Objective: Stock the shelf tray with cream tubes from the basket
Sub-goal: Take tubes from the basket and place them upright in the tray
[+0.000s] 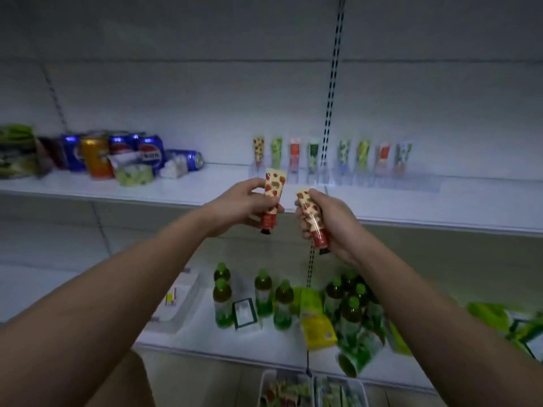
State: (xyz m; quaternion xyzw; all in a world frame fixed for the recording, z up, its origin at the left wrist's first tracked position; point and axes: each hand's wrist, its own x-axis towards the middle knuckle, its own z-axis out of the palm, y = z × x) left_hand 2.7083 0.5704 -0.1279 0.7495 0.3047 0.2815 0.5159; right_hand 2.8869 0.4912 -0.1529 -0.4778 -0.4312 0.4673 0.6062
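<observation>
My left hand grips a cream tube with a strawberry pattern, cap down, in front of the upper shelf. My right hand holds a second strawberry-patterned tube, also cap down, a little lower and to the right. Behind both hands a clear shelf tray stands on the shelf with several cream tubes upright in a row along its back. At the bottom edge two white baskets hold more tubes.
Soda cans and packets crowd the upper shelf at the left. Green bottles and a yellow pack fill the lower shelf. A slotted metal upright runs down the back wall.
</observation>
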